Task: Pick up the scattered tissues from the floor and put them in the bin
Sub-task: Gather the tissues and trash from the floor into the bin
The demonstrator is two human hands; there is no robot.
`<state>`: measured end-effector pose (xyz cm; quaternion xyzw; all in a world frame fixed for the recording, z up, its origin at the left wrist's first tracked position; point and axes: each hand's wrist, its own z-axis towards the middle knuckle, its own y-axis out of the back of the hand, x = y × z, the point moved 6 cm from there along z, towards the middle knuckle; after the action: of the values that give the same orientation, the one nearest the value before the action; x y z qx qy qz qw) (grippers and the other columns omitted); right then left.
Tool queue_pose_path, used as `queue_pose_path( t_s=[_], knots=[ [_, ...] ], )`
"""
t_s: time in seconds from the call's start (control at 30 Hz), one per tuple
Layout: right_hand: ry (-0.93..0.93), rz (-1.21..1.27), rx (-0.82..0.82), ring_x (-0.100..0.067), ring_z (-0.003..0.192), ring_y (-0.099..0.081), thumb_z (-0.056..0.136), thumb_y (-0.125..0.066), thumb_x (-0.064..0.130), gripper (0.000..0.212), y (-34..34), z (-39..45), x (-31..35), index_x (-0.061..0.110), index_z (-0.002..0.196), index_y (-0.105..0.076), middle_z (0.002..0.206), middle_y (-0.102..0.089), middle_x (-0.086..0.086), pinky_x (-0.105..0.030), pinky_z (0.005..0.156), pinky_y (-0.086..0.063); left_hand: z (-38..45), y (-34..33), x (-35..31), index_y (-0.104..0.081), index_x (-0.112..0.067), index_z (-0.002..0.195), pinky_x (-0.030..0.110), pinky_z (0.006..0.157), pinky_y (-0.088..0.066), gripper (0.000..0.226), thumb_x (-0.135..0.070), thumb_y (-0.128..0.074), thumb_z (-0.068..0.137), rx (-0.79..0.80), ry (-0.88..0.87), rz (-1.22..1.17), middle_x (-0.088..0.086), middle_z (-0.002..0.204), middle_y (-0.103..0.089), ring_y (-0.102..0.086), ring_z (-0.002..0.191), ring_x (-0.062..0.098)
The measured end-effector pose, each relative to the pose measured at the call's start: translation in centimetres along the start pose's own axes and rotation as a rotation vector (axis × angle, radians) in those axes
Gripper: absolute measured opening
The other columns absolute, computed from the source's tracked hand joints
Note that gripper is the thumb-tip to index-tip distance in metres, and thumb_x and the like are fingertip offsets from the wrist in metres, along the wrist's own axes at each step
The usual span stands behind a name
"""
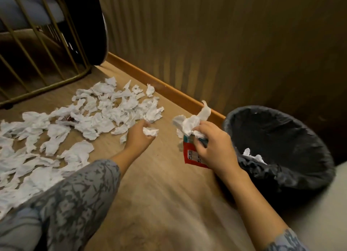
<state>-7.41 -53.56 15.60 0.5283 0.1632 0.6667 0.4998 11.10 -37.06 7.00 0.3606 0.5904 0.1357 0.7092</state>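
- Patterned sleeve (78,190) lies nearest, leading to the left hand (139,136), whose grip is curled round a small tissue wad (150,132).
- Right hand (216,147) grips a tissue bunch (193,122) together with a red wrapper (193,155), just beside the bin (277,138).
- Step in hand, I judge: carrying; next, release over the bin's rim.
- Scattered tissues (90,115) cover the wooden floor (159,194) toward the gold frame (47,85); skirting and ribbed wall (206,44) stand behind.

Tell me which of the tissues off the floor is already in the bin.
The small white tissue lying on the black liner inside the bin. The others are gripped: one wad in the left hand, a bunch in the right hand.
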Motion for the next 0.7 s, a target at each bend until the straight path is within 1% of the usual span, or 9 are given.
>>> queue_pose_path(
  t_s=[0.07,0.13,0.23,0.33,0.4,0.47,0.53,0.6,0.7],
  knots=[
    [0.025,-0.019,-0.121,-0.007,0.092,-0.062,0.087,-0.067,0.021,0.017,2.9,0.8,1.6,0.019,0.104,-0.068,0.108,-0.068,0.005,-0.02,0.081,-0.052,1.1,0.8,-4.8,-0.065,-0.022,0.098,0.025,0.061,-0.042,0.021,-0.025,-0.075,0.079,0.005,-0.044,-0.102,-0.002,0.09,-0.065,-0.06,0.078,0.018],
    [0.025,-0.028,-0.251,-0.008,0.089,-0.062,0.087,-0.067,0.021,0.015,5.8,1.6,2.4,0.019,0.102,-0.067,0.104,-0.069,0.005,-0.023,0.076,-0.055,1.4,1.0,-10.0,-0.069,-0.023,0.088,0.024,0.052,-0.044,0.012,-0.032,-0.073,0.082,0.005,-0.039,-0.238,0.0,0.079,-0.068,-0.064,0.068,0.02],
    [-0.021,0.006,-0.423,-0.01,0.087,-0.064,0.089,-0.066,0.025,0.013,9.6,1.8,2.0,0.019,0.101,-0.066,0.101,-0.069,0.005,-0.026,0.072,-0.057,-0.1,0.2,-16.7,-0.067,-0.017,0.081,0.022,0.045,-0.047,0.021,-0.037,-0.073,0.081,0.023,-0.104,-0.428,0.004,0.07,-0.068,-0.065,0.06,0.018],
    [-0.09,0.035,-0.582,-0.009,0.091,-0.065,0.09,-0.067,0.028,0.017,13.3,0.6,0.6,0.018,0.105,-0.067,0.104,-0.07,0.004,-0.02,0.076,-0.056,-2.2,-1.6,-21.0,-0.066,-0.016,0.083,0.021,0.051,-0.049,0.028,-0.044,-0.069,0.082,0.032,-0.152,-0.571,0.0,0.073,-0.067,-0.065,0.067,0.012],
    [-0.125,0.004,-0.688,-0.009,0.094,-0.065,0.09,-0.067,0.027,0.018,15.3,-0.7,-0.6,0.016,0.106,-0.067,0.105,-0.07,0.003,-0.02,0.078,-0.055,-3.2,-3.8,-22.8,-0.064,-0.02,0.092,0.023,0.058,-0.05,0.026,-0.045,-0.065,0.085,0.102,-0.1,-0.683,-0.004,0.081,-0.066,-0.064,0.078,0.012],
    [-0.169,-0.034,-0.776,-0.008,0.096,-0.064,0.091,-0.068,0.025,0.018,16.9,-2.3,-2.0,0.015,0.106,-0.066,0.105,-0.069,0.002,-0.018,0.08,-0.055,-3.9,-6.6,-24.2,-0.059,-0.022,0.103,0.028,0.065,-0.052,0.025,-0.041,-0.063,0.087,0.204,-0.039,-0.763,-0.002,0.094,-0.065,-0.062,0.086,0.014],
    [-0.206,-0.063,-0.829,-0.007,0.098,-0.062,0.091,-0.067,0.022,0.018,17.8,-3.8,-3.6,0.013,0.106,-0.065,0.106,-0.067,0.002,-0.018,0.083,-0.053,-4.6,-9.2,-25.3,-0.052,-0.027,0.109,0.033,0.076,-0.055,0.027,-0.034,-0.063,0.086,0.277,-0.056,-0.743,0.003,0.109,-0.062,-0.061,0.093,0.015],
    [-0.232,-0.088,-0.845,-0.007,0.1,-0.061,0.093,-0.065,0.018,0.016,18.0,-5.0,-5.1,0.011,0.107,-0.065,0.106,-0.066,0.002,-0.023,0.085,-0.054,-5.7,-11.4,-26.3,-0.046,-0.03,0.114,0.037,0.087,-0.053,0.037,-0.033,-0.065,0.083,0.308,-0.153,-0.59,0.004,0.123,-0.054,-0.057,0.102,0.016],
    [-0.301,-0.114,-0.788,-0.01,0.101,-0.059,0.095,-0.059,0.016,0.015,17.3,-5.9,-7.3,0.011,0.108,-0.065,0.106,-0.066,0.001,-0.032,0.088,-0.053,-7.7,-14.1,-27.3,-0.037,-0.023,0.133,0.032,0.103,-0.038,0.067,-0.04,-0.072,0.079,0.407,-0.322,-0.337,0.004,0.137,-0.038,-0.041,0.125,0.021]
  ],
)
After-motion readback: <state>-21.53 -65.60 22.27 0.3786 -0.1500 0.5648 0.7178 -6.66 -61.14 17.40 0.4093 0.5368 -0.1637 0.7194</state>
